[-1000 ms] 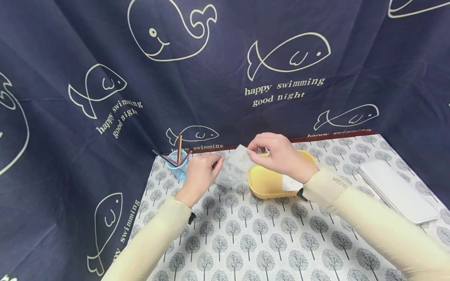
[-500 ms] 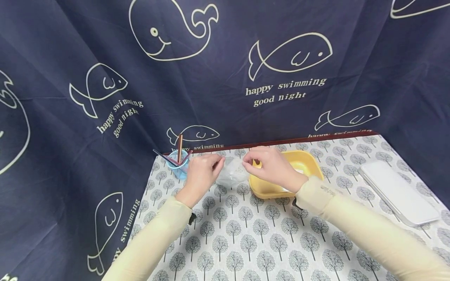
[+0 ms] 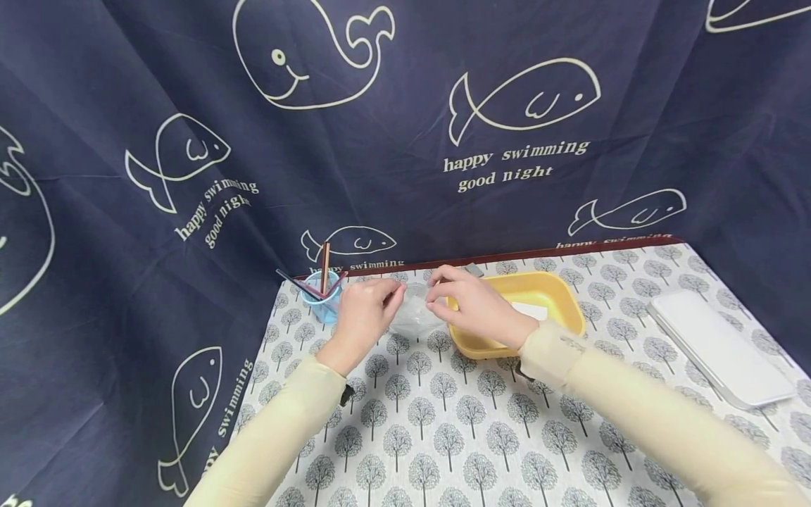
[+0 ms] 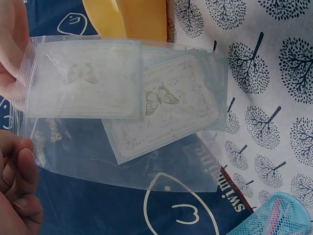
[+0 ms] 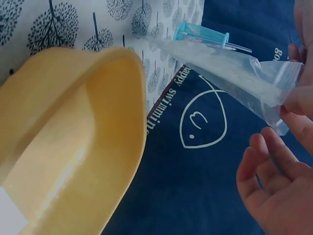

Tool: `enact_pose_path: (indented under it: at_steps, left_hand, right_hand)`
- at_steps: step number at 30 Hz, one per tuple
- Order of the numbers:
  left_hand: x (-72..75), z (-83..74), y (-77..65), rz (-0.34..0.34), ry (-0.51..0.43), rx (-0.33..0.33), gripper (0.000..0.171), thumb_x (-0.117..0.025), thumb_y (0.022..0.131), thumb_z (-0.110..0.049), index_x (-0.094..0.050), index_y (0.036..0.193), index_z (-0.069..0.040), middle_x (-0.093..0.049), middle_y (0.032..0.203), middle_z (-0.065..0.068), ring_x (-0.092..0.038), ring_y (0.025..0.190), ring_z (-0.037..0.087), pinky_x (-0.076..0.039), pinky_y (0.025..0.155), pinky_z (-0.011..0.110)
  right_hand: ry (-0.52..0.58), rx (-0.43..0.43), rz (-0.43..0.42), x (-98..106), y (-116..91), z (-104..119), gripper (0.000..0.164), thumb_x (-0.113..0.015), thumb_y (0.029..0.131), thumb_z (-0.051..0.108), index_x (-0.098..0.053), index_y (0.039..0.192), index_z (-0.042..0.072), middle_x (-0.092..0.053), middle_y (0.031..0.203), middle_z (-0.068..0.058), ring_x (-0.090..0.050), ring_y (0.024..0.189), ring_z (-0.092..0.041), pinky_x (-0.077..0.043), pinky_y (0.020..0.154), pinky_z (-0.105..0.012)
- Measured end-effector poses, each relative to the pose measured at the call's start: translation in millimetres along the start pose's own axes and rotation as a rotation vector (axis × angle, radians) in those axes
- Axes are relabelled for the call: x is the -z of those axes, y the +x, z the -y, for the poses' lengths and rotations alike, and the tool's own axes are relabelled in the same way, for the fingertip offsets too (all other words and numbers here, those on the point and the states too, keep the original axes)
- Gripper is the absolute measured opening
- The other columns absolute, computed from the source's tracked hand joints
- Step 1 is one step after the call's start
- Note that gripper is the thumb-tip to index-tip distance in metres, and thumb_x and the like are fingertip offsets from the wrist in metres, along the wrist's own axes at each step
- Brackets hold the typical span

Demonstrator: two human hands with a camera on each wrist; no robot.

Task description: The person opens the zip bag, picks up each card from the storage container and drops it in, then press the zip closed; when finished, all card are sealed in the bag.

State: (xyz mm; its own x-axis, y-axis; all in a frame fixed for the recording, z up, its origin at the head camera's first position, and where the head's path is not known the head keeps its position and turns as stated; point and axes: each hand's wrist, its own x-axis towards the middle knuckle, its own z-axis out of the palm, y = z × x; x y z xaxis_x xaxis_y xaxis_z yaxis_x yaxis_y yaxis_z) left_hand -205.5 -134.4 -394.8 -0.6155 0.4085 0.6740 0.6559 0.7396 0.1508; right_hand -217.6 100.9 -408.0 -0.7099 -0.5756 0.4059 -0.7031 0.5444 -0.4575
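Note:
A clear plastic bag (image 4: 181, 176) with several pale butterfly-print cards (image 4: 161, 105) hangs upright between both hands, left of the yellow bin. My left hand (image 3: 364, 313) pinches its top edge with thumb and fingertips. At the opposite side of the opening, the thumb and a finger of my right hand (image 3: 478, 306) hold the rim, while its other fingers spread loosely below in the right wrist view. One card (image 4: 83, 81) lies inside near the opening, overlapping the others.
The yellow bin (image 5: 127, 127) sits below my right wrist with a white piece (image 3: 531, 310) inside. A blue mesh cup (image 3: 325, 310) of pencils stands at the left, a white flat box (image 3: 719, 345) at the right. Behind the table hangs a dark blue curtain (image 3: 405, 176).
My right hand has lowered a card from above into the bag and shifted left, its fingers now at the bag's edge. The left hand has stayed in place.

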Motion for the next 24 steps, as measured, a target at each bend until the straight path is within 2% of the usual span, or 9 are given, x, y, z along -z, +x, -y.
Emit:
enact_pose_path:
  at_steps: [3,9,13,18,24]
  left_hand:
    - [-0.3,-0.1,0.2,-0.006,-0.002,-0.004,0.016,-0.072,0.097,-0.012,-0.076,0.082,-0.009,-0.073,0.071,0.002,-0.063,0.054,0.014,-0.049,0.053,0.03]
    - [-0.9,-0.3,0.5,-0.022,-0.002,-0.015,0.015,-0.072,0.096,-0.011,-0.077,0.082,-0.01,-0.074,0.074,0.002,-0.067,0.057,0.016,-0.052,0.054,0.031]
    - [0.4,0.0,0.2,-0.02,0.002,-0.015,0.019,-0.071,0.096,-0.011,-0.074,0.078,-0.011,-0.072,0.07,0.002,-0.063,0.054,0.015,-0.049,0.052,0.031]
    - [1.2,0.3,0.4,-0.016,-0.003,-0.01,0.019,-0.072,0.096,-0.011,-0.074,0.078,-0.01,-0.072,0.07,0.002,-0.062,0.053,0.015,-0.048,0.052,0.031]
    - [1.8,0.3,0.0,-0.025,0.007,-0.015,0.014,-0.076,0.093,-0.009,-0.075,0.08,-0.01,-0.074,0.072,0.002,-0.064,0.054,0.016,-0.049,0.053,0.031]
  right_hand:
    - [-0.006,-0.014,0.044,-2,3,2,0.013,-0.072,0.099,0.022,-0.081,0.104,0.014,-0.064,0.126,-0.002,-0.061,0.117,-0.02,-0.049,0.103,-0.042]
    - [-0.068,0.008,0.111,-5,16,5,0.011,-0.076,0.096,0.019,-0.083,0.102,0.013,-0.067,0.121,-0.003,-0.064,0.113,-0.022,-0.05,0.102,-0.04]
    - [-0.118,0.012,0.167,-10,24,7,0.008,-0.078,0.095,0.018,-0.083,0.099,0.015,-0.069,0.12,-0.007,-0.065,0.113,-0.023,-0.052,0.101,-0.042]
    - [-0.189,0.028,0.194,-16,30,9,0.006,-0.08,0.093,0.019,-0.084,0.097,0.016,-0.071,0.12,-0.009,-0.065,0.116,-0.026,-0.051,0.102,-0.043]
    - [-0.244,0.038,0.216,-20,33,11,0.005,-0.083,0.091,0.022,-0.084,0.096,0.019,-0.073,0.118,-0.006,-0.065,0.115,-0.024,-0.051,0.103,-0.041]
